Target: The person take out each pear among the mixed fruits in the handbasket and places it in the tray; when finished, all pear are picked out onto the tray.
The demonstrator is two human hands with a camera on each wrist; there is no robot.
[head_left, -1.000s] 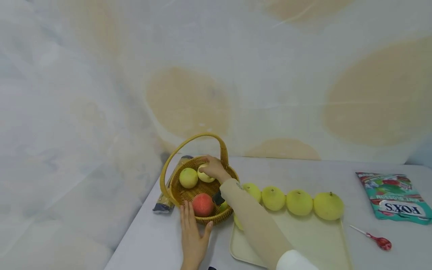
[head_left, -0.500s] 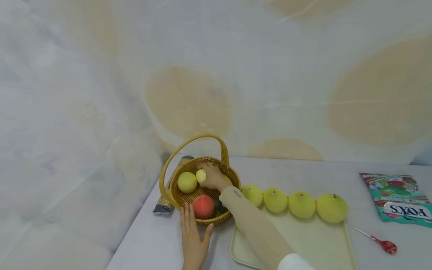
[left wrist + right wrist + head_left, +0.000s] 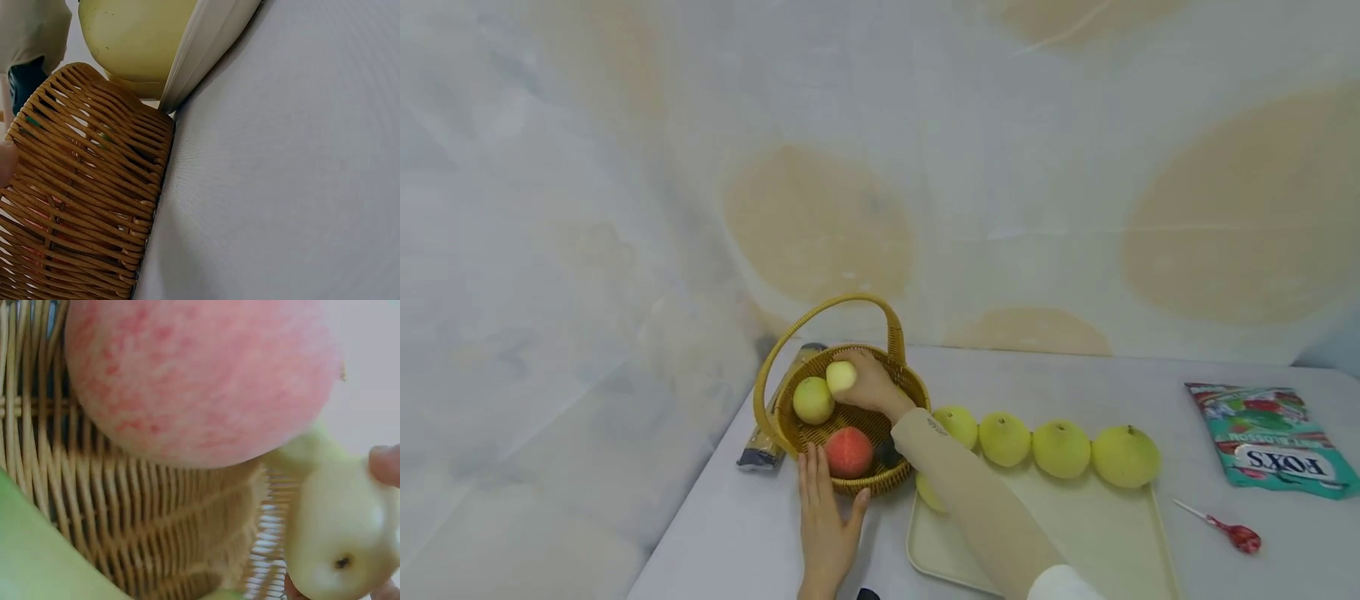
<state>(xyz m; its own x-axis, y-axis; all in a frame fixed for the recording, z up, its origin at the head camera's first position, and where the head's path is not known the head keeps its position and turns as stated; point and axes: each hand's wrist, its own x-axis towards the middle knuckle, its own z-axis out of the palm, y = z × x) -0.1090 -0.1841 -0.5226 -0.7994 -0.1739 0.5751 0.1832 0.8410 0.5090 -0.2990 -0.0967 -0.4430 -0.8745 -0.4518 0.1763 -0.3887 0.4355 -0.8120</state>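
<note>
A brown wicker basket [image 3: 880, 482] with a tall handle stands at the table's far left. My right hand [image 3: 872, 385] reaches inside and grips a pale yellow pear [image 3: 841, 377], whose dark blossom end shows in the right wrist view. Next to it lies a round yellow-green fruit [image 3: 813, 401]. A pink-red peach [image 3: 848, 452] rests at the basket's near side and looms large in the right wrist view. My left hand [image 3: 829, 525] has its fingers extended against the near left of the basket; only one fingertip [image 3: 6, 162] shows in the left wrist view.
Several big yellow pomelos [image 3: 1062, 448] line the back of a cream tray [image 3: 1097, 542], right of the basket. Further right lie a teal FOX'S candy bag [image 3: 1273, 442] and a red lollipop [image 3: 1243, 537]. A gold-and-dark packet [image 3: 762, 450] lies left of the basket.
My right hand has turned the pear and shifted it slightly left and up, close to the yellow-green fruit. My left hand has stayed against the basket.
</note>
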